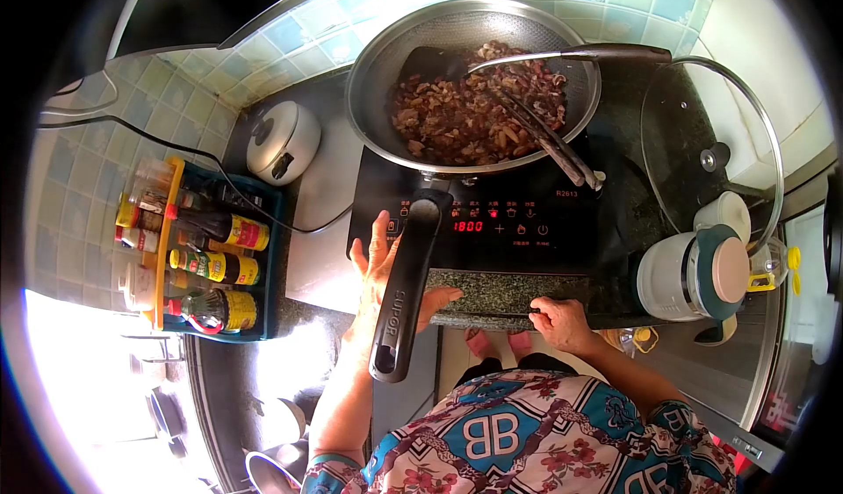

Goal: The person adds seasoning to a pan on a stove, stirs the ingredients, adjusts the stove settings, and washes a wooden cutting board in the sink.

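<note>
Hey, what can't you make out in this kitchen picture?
In the head view:
Left hand: partly hidden by the wok handle; contact unclear.
Right hand: the small dark thing at its fingers is too small to identify.
Chopsticks: tips hidden in the food.
Condiment bottles: fine label print too small to read.

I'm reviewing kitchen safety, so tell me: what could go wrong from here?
The wok's handle juts toward the person, with the left hand open and partly behind it; a bump might swing or tip the wok. The chopsticks and spatula lean over the rim unheld, so either could slip and flick food out. The hob reads 1800 and nobody is stirring, so the food may scorch.
</note>
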Demonstrator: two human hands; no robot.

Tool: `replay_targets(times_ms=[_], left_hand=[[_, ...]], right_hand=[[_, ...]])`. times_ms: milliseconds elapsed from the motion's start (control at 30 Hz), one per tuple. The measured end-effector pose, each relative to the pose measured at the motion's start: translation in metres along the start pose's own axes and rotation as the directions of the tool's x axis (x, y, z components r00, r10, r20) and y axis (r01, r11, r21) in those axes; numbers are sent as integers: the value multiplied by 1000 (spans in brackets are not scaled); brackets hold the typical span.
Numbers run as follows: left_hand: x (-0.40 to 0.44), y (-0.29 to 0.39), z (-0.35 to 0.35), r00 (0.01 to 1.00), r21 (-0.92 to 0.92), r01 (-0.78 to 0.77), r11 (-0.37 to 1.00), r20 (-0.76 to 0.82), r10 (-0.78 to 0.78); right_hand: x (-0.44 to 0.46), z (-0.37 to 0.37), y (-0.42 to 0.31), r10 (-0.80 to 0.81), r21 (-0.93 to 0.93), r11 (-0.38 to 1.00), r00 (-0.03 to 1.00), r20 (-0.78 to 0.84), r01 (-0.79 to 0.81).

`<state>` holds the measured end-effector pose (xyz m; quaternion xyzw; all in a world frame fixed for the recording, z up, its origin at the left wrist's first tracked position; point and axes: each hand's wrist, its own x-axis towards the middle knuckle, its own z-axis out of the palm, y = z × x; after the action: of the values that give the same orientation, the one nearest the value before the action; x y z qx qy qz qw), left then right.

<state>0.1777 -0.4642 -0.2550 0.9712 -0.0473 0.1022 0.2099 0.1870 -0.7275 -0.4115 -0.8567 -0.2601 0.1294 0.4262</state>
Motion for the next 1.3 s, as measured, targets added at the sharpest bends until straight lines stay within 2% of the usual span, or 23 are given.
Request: replay_targets(times_ms=[167, 267, 367, 433, 467, 533, 600, 700, 767, 800, 867, 900, 933, 967, 1000, 1033, 1067, 1100, 1133, 1200, 1233, 1267, 1300], left_hand=[[1, -2, 6, 997, 26, -30, 999, 76, 28], [1, -3, 10, 990, 28, 23, 999, 141, -26], [2, 6, 3, 996, -41, 17, 999, 89, -13], [-2, 14, -1, 992, -50, -26, 998, -125, 20], [-7, 12, -2, 992, -49, -22, 999, -127, 16], [-21, 2, -8, 930, -48, -79, 996, -364, 56], [-48, -5, -14, 905, -149, -34, 988, -424, -33], [-86, 8, -21, 852, -299, 220, 929, -404, -332], [-119, 7, -12, 805, -444, 403, 801, -245, -541], [-138, 5, -5, 760, -519, 489, 701, -140, -634], [-163, 8, 12, 709, -427, 639, 640, 2, -706], [-167, 18, 11, 683, -337, 702, 627, 71, -727], [-178, 16, 16, 731, -379, 662, 646, 136, -669], [-197, 13, 28, 744, -374, 648, 664, 126, -656], [-206, 13, 32, 768, -360, 612, 704, 60, -637], [-187, 33, 1, 731, -433, 640, 634, 91, -676], [-185, 41, -10, 667, -484, 683, 546, 110, -737], [-209, 28, 7, 733, -356, 638, 683, 8, -681], [-217, 26, 10, 663, -543, 631, 553, 7, -749], [-230, 21, -5, 675, -528, 620, 580, -18, -738], [-230, 21, -23, 740, -310, 636, 707, -16, -673], [-227, 30, -46, 767, -116, 611, 783, -156, -622], [-223, 38, -69, 777, 93, 603, 792, -292, -557]], right_hand=[[0, -1, -2, -23, -12, 1000, 1000, -21, 22], [0, -1, -2, -9, -6, 1000, 1000, -7, 9], [1, -2, -1, -23, -9, 1000, 1000, 3, 23], [1, -1, 0, -30, -4, 1000, 1000, 4, 30], [1, -2, 0, -36, 2, 999, 999, 5, 36], [1, -2, 1, -44, 3, 999, 999, 12, 44], [1, -2, 0, -55, 4, 999, 998, 23, 54], [4, -4, -3, -78, -21, 997, 996, 51, 79], [4, -5, -5, -109, 33, 994, 994, 14, 109], [4, -5, -5, -137, 28, 990, 989, 54, 136], [4, -3, -5, -133, 24, 991, 991, -3, 133], [3, -5, -6, -70, 11, 998, 996, 56, 70], [2, -1, 0, -110, 8, 994, 993, 37, 110], [-2, 5, 10, -81, 53, 996, 996, 47, 79], [1, -7, -15, -116, 19, 993, 991, 72, 115], [4, -8, -21, -139, 3, 990, 987, 77, 139], [5, -2, -19, -294, -39, 955, 956, 9, 294], [4, -2, -38, -184, 54, 982, 979, 86, 180], [0, -4, -55, -65, 122, 992, 984, 168, 44], [3, 11, -75, -201, 144, 976, 938, 282, 166], [9, 20, -67, -286, 166, 956, 893, 348, 241], [15, 33, -73, -338, 187, 940, 861, 381, 286], [21, 45, -84, -317, 229, 944, 846, 429, 238]])
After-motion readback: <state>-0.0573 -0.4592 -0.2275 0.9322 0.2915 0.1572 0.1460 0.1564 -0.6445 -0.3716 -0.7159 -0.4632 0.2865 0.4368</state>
